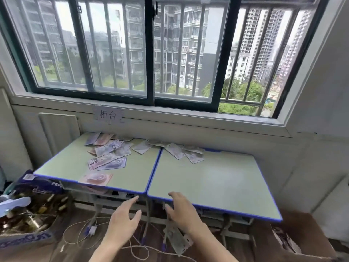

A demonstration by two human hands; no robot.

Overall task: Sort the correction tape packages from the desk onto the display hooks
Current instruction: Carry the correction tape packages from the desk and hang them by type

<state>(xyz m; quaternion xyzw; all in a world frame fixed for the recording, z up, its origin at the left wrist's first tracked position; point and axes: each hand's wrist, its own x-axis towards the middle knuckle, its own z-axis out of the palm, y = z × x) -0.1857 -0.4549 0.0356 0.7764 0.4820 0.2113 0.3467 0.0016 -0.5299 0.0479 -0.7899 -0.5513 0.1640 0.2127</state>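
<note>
The packages [111, 152] lie scattered flat on the bench [217, 178], most of them in a loose heap toward the back left, under the window, with a smaller cluster [181, 151] straddling the seam where the two green tops meet. They overlap one another at odd angles. One pink package [96, 179] lies apart from the heap, near the front edge of the left top. A purple one [114, 163] sits just behind it, at the heap's near edge.

Both hands are low in the view, in front of the bench's front edge. The left hand [122, 222] is spread wide, fingers straight and parted, holding nothing, its fingertips near the blue rim. The right hand [182, 210] is also loosely spread, fingers reaching over the front rim of the right top; it holds nothing that can be made out. Below the right wrist a grey package [177, 240] shows against the floor, too blurred to tell whether it touches the hand.

The right top is bare green apart from the back cluster. A paper label [110, 115] with two characters is taped to the wall below the window sill [188, 112]. A blue carton [28, 208] of mixed items stands on the floor at the left, and a brown box [294, 241] stands at the right. Thin cords [79, 235] loop across the wooden floor beneath the bench.
</note>
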